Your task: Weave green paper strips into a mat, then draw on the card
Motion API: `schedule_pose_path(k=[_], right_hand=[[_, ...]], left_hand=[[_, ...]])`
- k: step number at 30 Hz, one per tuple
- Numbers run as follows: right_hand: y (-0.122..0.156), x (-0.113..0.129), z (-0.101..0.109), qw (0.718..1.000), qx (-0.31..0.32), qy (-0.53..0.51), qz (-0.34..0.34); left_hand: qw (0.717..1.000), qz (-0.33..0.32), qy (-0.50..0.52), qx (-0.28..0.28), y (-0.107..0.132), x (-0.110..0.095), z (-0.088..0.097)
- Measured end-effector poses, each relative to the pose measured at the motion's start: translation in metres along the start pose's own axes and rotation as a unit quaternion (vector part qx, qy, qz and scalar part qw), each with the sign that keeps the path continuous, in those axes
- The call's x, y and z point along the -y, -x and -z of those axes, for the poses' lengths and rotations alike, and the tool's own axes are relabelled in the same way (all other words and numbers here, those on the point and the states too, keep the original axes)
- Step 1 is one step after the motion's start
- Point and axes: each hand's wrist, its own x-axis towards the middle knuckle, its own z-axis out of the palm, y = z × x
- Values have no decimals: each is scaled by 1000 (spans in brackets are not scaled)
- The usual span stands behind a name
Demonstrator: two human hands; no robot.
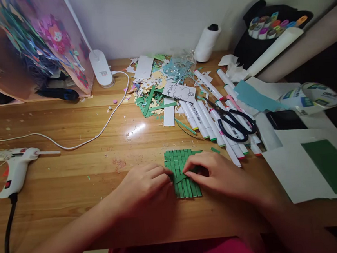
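Note:
A small mat woven from green paper strips lies flat on the wooden table in front of me. My left hand rests at its left edge, fingers bent and pressed on a loose green strip. My right hand lies over the mat's right side, fingertips pinching the same strip near the middle. The mat's lower right part is hidden under my right hand.
A white glue gun lies at the left with its black cord. Paper scraps, white markers and black scissors lie behind the mat. White sheets with green paper are at the right, beside a tape roll.

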Motion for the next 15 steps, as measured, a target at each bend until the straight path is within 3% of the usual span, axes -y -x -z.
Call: schedule_pose_path(k=[5,10,15], right_hand=[[3,1,-5,998,-14,53,45],[3,1,-5,987,1,94,127],[0,1,-10,989,-69,63,111]], left_hand=[[995,53,45,-66,0,2,-4],[991,88,71,-71,1,1,-7],[987,114,85,-72,2,2,-10]])
